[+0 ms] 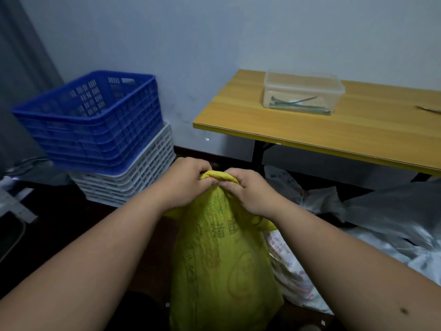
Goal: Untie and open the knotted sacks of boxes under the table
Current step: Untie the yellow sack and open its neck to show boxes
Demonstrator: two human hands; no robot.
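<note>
Both forearms reach forward from the bottom corners to meet at the top of a yellow sack (222,266) that stands upright on the dark floor, just in front of the wooden table (346,130). The left hand (183,185) and right hand (248,192) each pinch the twisted knot (218,176) at its neck, fingers curled tightly round the fabric, knuckles up, wrists nearly touching. Loosening probably goes best by pushing slack into the knot rather than pulling the ends apart. White sacks (293,271) lie beside it, to the right.
</note>
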